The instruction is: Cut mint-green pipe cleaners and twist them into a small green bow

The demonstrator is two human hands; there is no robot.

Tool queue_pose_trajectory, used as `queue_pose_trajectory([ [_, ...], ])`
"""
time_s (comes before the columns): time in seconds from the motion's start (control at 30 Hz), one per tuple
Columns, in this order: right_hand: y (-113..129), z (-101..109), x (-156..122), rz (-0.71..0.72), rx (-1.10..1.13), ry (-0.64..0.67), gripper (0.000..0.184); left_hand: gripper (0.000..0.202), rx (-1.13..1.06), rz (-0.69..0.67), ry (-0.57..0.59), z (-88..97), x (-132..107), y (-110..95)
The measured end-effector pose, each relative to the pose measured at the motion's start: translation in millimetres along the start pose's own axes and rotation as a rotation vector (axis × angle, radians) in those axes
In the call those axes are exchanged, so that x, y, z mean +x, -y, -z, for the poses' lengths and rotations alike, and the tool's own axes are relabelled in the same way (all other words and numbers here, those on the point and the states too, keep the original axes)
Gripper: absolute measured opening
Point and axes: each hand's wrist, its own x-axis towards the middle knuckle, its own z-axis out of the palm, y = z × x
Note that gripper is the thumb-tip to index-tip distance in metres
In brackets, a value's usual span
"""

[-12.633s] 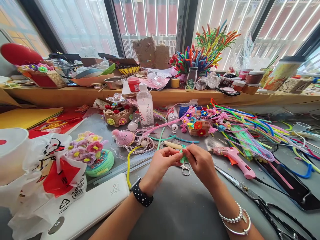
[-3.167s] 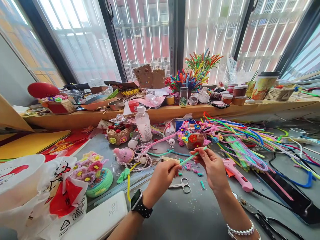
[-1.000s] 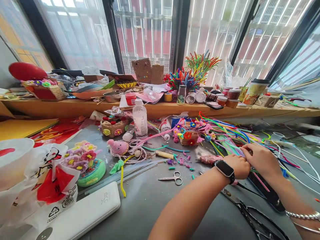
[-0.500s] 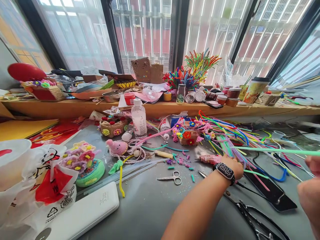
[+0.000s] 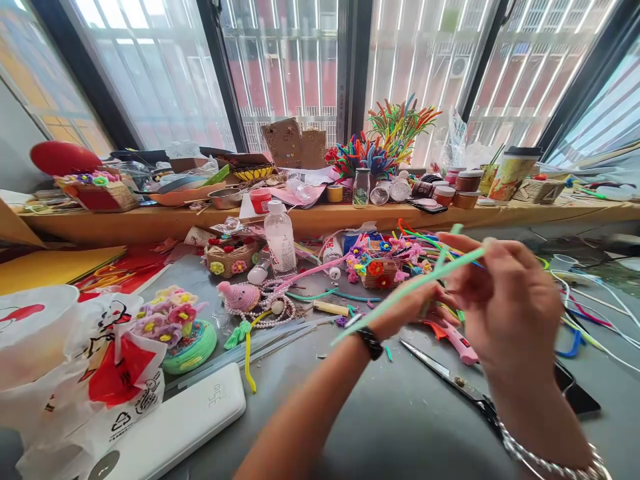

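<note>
A long light green pipe cleaner point(image 5: 400, 297) slants down to the left from the fingertips of my right hand point(image 5: 515, 300), which pinches its end. My left hand point(image 5: 417, 301), with a dark watch strap at the wrist, is behind it. Its fingers are partly covered and a little blurred; they appear closed on a second light green pipe cleaner point(image 5: 441, 262) that sticks up between the hands. Below the hands lie a pink glue gun point(image 5: 463, 345), partly hidden, and large black-handled scissors point(image 5: 445, 375), whose handles my right wrist covers.
Coloured pipe cleaners point(image 5: 575, 333) lie at the right. A flower-covered basket point(image 5: 377, 270), clear bottle point(image 5: 280, 237), pink crocheted piece with beads point(image 5: 239, 295) and white power bank point(image 5: 175, 427) stand or lie on the grey table. Jars point(image 5: 467, 190) line the sill.
My left hand has left the pipe cleaner pile and moved up and left. My right hand has come in from the right edge with the green pipe cleaner, which now tilts down to the left.
</note>
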Motion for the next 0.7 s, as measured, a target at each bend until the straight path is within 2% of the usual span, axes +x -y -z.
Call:
queue_pose_trajectory([
  [0.07,-16.2,-14.9,7.1,-0.189,0.139,0.012,0.012,0.025,-0.085,0.006,-0.017,26.8,-30.1,-12.7],
  [0.1,-27.6,-12.8,7.5,-0.273,0.194,0.006,0.014,0.024,-0.140,0.030,-0.025,39.9,-45.4,-17.8],
  [0.13,-39.9,-7.4,6.9,-0.316,0.241,-0.027,0.013,0.021,-0.300,0.100,-0.057,52.1,-60.2,-22.2],
  [0.23,-72.3,11.3,4.0,-0.412,0.314,-0.128,0.014,0.026,-0.360,0.140,-0.092,79.4,-97.2,-31.7],
  [0.27,-79.4,15.5,3.7,-0.441,0.328,-0.168,0.014,0.029,-0.416,0.130,-0.146,84.9,-106.0,-34.0],
  [0.33,-87.7,20.6,4.1,-0.483,0.340,-0.241,0.013,0.036,-0.481,0.149,-0.201,90.6,-117.5,-37.6],
  [0.5,-89.6,28.9,6.7,-0.440,0.284,-0.303,0.011,0.031,-0.552,0.172,-0.270,88.1,-122.0,-38.8],
  [0.6,-90.0,36.7,8.8,-0.424,0.291,-0.333,0.011,0.018,-0.492,0.103,-0.491,86.7,-120.8,-36.1],
  [0.67,-91.1,42.0,10.9,-0.452,0.306,-0.415,0.016,0.007,-0.435,0.005,-0.662,86.7,-120.8,-34.9],
  [0.7,-91.6,44.3,12.1,-0.471,0.310,-0.464,0.019,0.003,-0.406,-0.044,-0.712,86.8,-120.8,-34.7],
])
